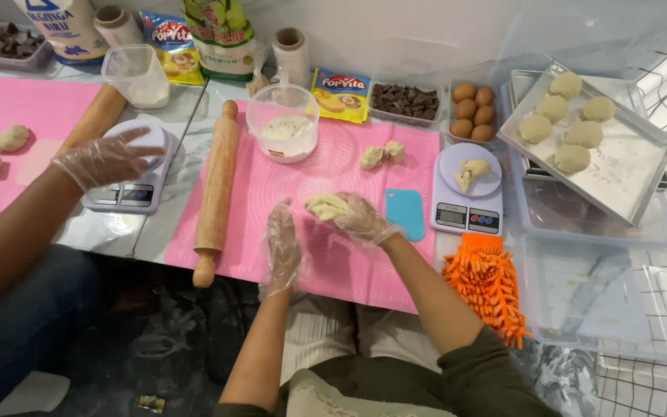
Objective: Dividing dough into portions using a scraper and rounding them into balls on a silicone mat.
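My right hand (364, 220), in a thin clear glove, is shut on a pale lump of dough (324, 205) over the pink silicone mat (287, 181). Just left of the dough is my left hand (282, 245), also gloved; its fingers are apart and pointing up, and it holds nothing. Two small dough pieces (382, 154) lie farther back on the mat. Another dough piece (469, 171) rests on the round white kitchen scale (466, 193) to the right.
A wooden rolling pin (216, 189) lies along the mat's left edge, a flour tub (282, 123) behind, a teal scraper (404, 210) beside my right hand. A metal tray (627, 166) with several dough balls sits right. Another person's gloved hand (110, 158) rests on a second scale (137, 181).
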